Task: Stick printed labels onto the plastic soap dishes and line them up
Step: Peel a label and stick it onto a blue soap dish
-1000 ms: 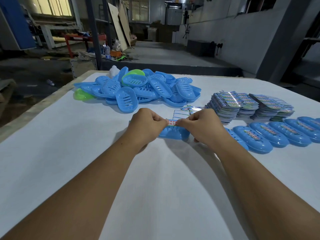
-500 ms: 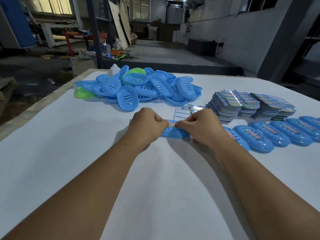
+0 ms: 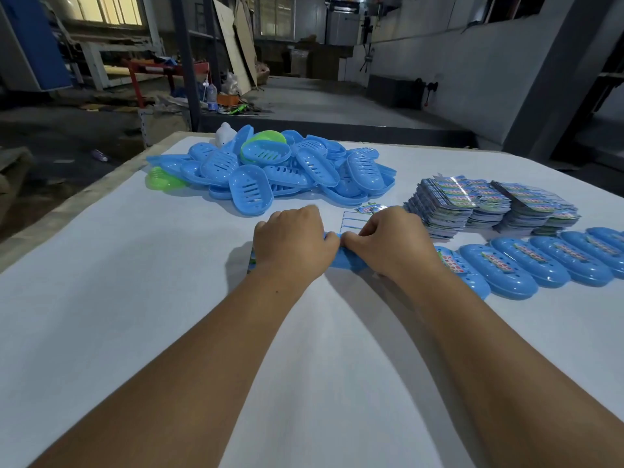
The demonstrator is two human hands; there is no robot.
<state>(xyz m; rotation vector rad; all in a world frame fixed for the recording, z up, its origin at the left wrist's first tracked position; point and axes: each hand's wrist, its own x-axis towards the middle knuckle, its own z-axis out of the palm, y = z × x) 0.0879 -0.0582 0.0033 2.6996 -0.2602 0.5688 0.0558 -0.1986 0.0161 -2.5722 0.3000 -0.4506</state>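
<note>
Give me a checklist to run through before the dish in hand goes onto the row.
1. Both hands on dish: ok, left hand and right hand curl over it.
2. Label flat on this dish: cannot tell, hands cover it.
3. Row of labelled dishes lined up: ok.
4. Free spot at the row's near end: cannot tell, right arm hides it.
5. Label stacks within reach: ok.
6. Unlabelled pile left: ok.
</note>
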